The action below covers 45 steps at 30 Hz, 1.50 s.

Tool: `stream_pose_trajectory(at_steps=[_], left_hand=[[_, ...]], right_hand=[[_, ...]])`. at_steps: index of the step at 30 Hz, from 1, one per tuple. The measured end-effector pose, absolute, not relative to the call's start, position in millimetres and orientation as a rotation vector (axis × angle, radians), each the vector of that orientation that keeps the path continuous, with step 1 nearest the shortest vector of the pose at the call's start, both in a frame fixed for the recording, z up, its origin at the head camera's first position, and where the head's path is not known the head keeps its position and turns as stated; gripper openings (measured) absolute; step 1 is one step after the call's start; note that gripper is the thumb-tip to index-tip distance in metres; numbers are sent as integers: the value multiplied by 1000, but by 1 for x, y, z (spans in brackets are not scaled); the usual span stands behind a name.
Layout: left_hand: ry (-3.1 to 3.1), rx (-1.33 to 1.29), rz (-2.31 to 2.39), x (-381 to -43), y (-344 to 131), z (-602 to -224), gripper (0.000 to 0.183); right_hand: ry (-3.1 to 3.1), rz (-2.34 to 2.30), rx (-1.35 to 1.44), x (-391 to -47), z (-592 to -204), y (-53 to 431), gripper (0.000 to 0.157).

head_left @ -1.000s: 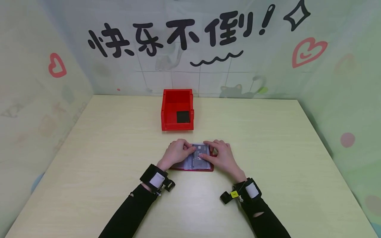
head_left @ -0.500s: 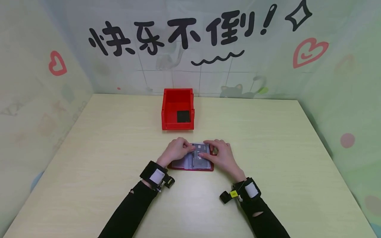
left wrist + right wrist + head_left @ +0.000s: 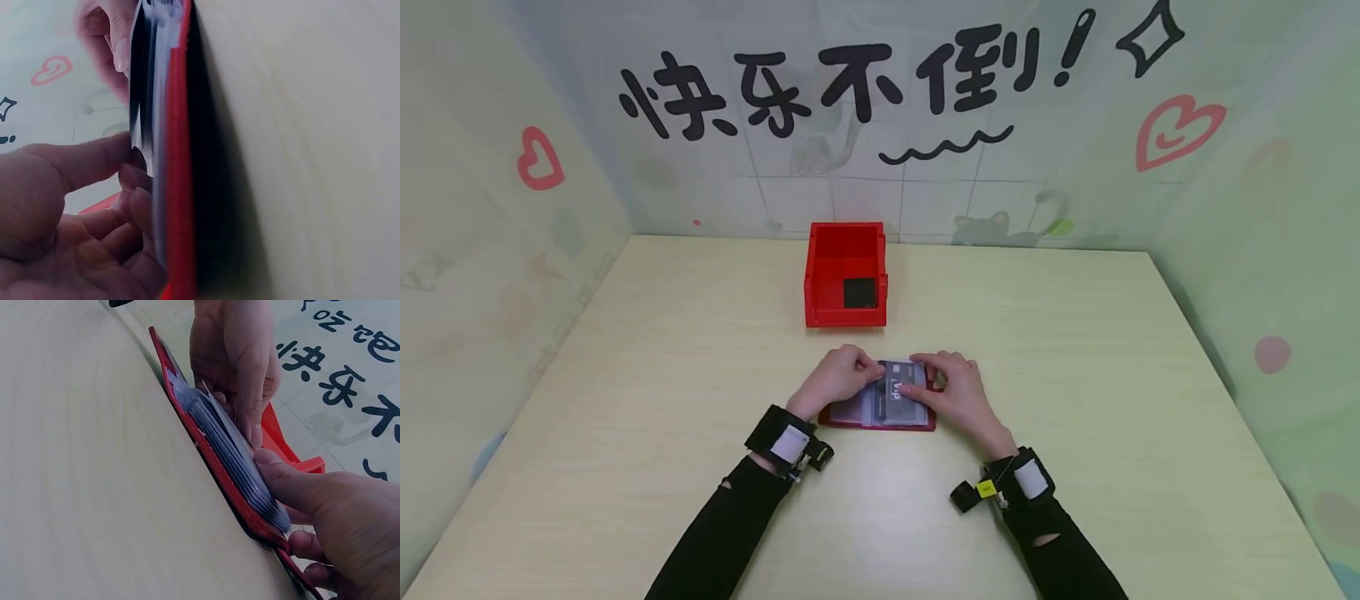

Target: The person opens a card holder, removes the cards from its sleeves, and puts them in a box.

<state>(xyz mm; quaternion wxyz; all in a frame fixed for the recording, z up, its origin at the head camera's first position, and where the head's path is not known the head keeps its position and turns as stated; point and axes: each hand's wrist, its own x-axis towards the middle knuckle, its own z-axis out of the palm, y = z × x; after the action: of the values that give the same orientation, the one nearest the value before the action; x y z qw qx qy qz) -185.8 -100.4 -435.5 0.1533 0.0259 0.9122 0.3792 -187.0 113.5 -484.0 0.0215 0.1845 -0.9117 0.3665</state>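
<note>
An opened red card holder with a stack of clear plastic sleeves lies on the table. On its right half, in the head view, is a grey card marked "VIP". My left hand pinches the card's upper left edge between thumb and fingertips. My right hand grips the holder's right side, its thumb flat on the card and its fingers at the far edge. In the left wrist view the holder stands edge-on with its red cover, the left thumb and index finger meeting at the top leaf.
Behind the holder a red plastic bin stands on the pale wooden table, with a black square in it. Printed cloth walls close in the back and sides. A strapped-on camera sits at the left wrist.
My left hand has shifted slightly to the left and away, still pinching. The "VIP" lettering on the card now shows clearly. The right hand has barely moved.
</note>
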Motion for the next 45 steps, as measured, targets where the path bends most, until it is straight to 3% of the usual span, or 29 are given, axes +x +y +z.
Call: stream_pose_trajectory(at_steps=[23,45], left_hand=[[2544,63,1070,-192,-103,-433,25],[2271,-146,1452,-193,-125,-440,39]], right_hand=[[-2824,1143,587,-186,-482,115,51],[-2814,1126,605,-187,-477,118,50]])
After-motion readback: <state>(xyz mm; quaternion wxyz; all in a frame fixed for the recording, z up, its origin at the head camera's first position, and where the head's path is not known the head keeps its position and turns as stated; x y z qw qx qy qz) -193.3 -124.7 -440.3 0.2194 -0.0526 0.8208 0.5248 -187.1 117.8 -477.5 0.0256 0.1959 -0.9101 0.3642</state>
